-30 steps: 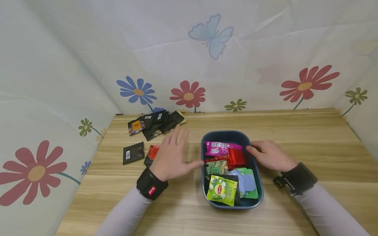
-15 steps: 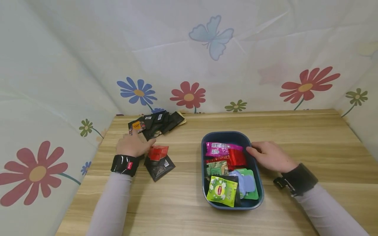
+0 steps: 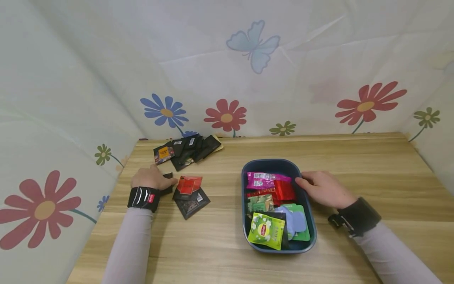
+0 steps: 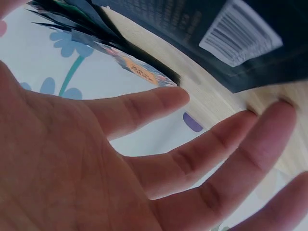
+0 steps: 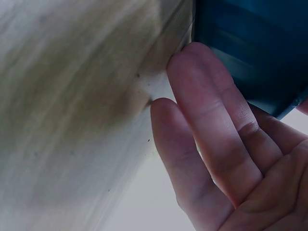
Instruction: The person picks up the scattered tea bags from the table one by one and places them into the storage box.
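My left hand (image 3: 149, 178) is at the left of the table, beside a black tea sachet (image 3: 166, 183) that it partly covers. The left wrist view shows its fingers (image 4: 207, 192) spread and nearly straight, tips on the wood near the barcoded sachet (image 4: 216, 43). At right, my right hand (image 3: 324, 188) holds the side of a dark blue box (image 3: 244, 228), thumb at the rim; its fingers (image 5: 202, 106) lie against the outer wall in the right wrist view. Inside the box lie a green Lipton sachet (image 3: 267, 232), a pink packet (image 3: 260, 180) and several other packets.
A pile of black sachets (image 3: 184, 152) lies near the table's back left. Closer in, a red-and-black sachet (image 3: 189, 184) overlaps a black one (image 3: 193, 206). A flower-printed cloth (image 3: 305, 71) hangs behind the wooden table (image 3: 227, 264).
My left hand has moved left from beside the box to the black sachet, then slightly nearer me. The red-and-black sachet and the black one under it came into full view. My right hand stayed put.
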The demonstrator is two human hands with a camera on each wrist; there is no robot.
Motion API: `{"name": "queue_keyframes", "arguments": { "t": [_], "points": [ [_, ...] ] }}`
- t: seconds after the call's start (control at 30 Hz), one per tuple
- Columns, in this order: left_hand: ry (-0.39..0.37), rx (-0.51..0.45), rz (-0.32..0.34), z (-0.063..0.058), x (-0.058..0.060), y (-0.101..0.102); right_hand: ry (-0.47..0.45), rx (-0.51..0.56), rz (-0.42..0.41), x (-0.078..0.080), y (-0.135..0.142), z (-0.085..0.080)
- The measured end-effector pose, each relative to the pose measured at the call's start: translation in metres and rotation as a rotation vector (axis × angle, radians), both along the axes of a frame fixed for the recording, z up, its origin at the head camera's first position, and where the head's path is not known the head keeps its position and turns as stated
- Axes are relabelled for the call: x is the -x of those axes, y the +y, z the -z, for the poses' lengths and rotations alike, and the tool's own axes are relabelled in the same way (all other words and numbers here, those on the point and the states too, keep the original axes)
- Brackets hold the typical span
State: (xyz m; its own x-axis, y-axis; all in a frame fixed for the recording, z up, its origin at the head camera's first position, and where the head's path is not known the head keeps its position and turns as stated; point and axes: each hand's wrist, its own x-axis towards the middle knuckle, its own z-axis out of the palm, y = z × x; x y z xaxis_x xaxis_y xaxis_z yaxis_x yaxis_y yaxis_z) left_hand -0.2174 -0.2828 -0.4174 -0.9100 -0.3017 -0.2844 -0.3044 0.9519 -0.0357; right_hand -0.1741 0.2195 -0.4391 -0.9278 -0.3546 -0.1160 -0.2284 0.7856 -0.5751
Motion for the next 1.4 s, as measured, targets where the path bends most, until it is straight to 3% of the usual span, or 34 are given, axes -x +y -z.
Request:
{"name": "queue_keyframes", "arguments": {
  "t": [0.97, 1.4],
  "points": [
    [0.051, -0.054, -0.011, 0.003, 0.003, -0.014, 0.039, -0.022, 0.011, 0.000, -0.001, 0.003],
    [0.024, -0.060, -0.004, 0.000, 0.002, -0.023, 0.022, -0.016, 0.010, 0.000, -0.001, 0.000]
  ]
}}
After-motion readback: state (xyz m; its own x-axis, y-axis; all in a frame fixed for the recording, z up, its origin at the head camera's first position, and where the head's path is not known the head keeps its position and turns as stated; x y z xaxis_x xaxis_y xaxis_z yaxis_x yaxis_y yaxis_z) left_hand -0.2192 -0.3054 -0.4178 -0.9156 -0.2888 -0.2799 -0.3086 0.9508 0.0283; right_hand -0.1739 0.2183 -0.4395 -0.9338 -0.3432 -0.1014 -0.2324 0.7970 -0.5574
